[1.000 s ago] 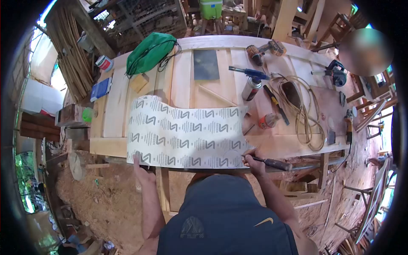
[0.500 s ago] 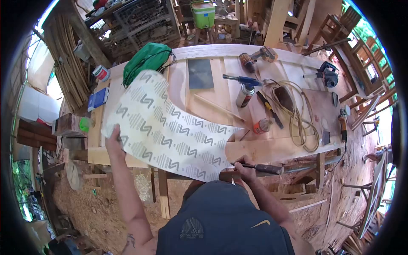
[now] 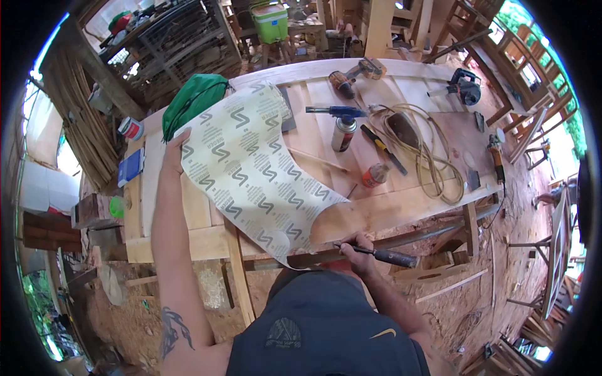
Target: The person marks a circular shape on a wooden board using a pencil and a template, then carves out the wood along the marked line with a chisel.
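A large white sheet (image 3: pixel 251 169), printed with repeating grey logos and lettering, lies slanted over the wooden door panel (image 3: pixel 401 203); its far end curls over. My left hand (image 3: pixel 174 156) is closed on the sheet's left edge, arm stretched forward. Near the bench's front edge, my right hand (image 3: pixel 359 252) is wrapped round a hand tool (image 3: pixel 396 257) with a thick dark handle. Its thin tip points left toward the sheet's near corner; I cannot make out its exact kind. Beyond the sheet lies a green cloth bag (image 3: pixel 195 97).
On the panel are a cordless drill (image 3: pixel 354 76), a blue torch on a gas can (image 3: pixel 343 135), a yellow-and-black tool (image 3: pixel 384 149), a bottle (image 3: pixel 375 175), a coiled cord (image 3: pixel 439 182) and a blue power tool (image 3: pixel 464 88). A blue box (image 3: pixel 130 167) sits left.
My left hand has moved forward and up, swinging the sheet's left side away from me and to a steeper slant. My right hand stays near the front edge with the tool.
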Tool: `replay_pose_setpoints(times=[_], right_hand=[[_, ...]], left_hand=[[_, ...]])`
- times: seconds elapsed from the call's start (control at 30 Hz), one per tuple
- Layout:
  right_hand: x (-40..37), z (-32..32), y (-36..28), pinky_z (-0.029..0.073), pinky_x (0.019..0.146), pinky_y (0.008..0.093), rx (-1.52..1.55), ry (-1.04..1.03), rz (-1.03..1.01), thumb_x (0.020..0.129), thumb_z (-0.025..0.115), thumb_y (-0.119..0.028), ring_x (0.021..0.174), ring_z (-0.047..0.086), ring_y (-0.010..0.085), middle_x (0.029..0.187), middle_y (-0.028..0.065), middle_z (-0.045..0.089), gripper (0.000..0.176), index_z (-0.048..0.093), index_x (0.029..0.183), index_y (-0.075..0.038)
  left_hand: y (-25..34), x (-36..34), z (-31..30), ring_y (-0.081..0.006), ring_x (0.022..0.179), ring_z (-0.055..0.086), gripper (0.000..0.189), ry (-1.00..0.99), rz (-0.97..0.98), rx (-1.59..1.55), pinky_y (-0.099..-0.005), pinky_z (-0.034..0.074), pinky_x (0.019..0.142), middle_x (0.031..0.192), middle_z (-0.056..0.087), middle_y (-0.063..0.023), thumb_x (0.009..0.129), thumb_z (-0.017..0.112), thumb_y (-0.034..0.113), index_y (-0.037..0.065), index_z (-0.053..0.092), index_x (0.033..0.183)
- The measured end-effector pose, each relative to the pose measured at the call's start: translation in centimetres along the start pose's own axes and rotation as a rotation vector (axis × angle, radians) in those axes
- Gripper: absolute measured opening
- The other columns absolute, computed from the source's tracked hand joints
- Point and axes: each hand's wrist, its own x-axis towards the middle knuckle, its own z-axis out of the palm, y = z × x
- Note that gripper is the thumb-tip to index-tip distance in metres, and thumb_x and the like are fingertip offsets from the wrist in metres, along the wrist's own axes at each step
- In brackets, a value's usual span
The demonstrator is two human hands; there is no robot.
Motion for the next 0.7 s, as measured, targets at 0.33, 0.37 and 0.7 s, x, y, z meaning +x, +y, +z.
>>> replay_pose_setpoints(times=[0.33, 0.37, 0.7], right_hand=[[-0.9, -0.4, 0.0, 0.054, 0.071, 0.0310, -0.085, 0.064, 0.004, 0.087, 0.067, -0.009, 0.074, 0.064, 0.0116, 0.079, 0.0077, 0.070, 0.011, 0.065, 0.090, 0.001], [-0.9, -0.4, 0.2, 0.054, 0.071, 0.0307, -0.079, 0.068, 0.006, 0.087, 0.068, -0.008, 0.074, 0.064, 0.0116, 0.079, 0.0086, 0.071, 0.010, 0.066, 0.090, 0.002], [-0.5, -0.4, -0.6, 0.054, 0.072, 0.0313, -0.049, -0.006, -0.021, 0.088, 0.069, -0.012, 0.076, 0.065, 0.0119, 0.081, 0.0081, 0.070, 0.014, 0.065, 0.092, 0.000]], left_hand=[[-5.0, 4.3, -3.7, -0.0182, 0.100, 0.066, 0.043, 0.468, 0.077, 0.495, -0.0354, 0.052, 0.084, 0.116, 0.071, -0.0094, 0.094, 0.075, 0.026, 0.000, 0.067, 0.127], [-5.8, 4.1, -3.7, -0.0183, 0.099, 0.065, 0.042, 0.497, 0.129, 0.473, -0.0357, 0.052, 0.084, 0.117, 0.071, -0.0099, 0.095, 0.074, 0.025, 0.000, 0.066, 0.128], [-5.8, 5.3, -2.1, -0.0197, 0.089, 0.064, 0.030, 0.386, 0.072, 0.219, -0.0366, 0.053, 0.080, 0.107, 0.070, -0.0087, 0.098, 0.066, 0.015, 0.000, 0.064, 0.123]])
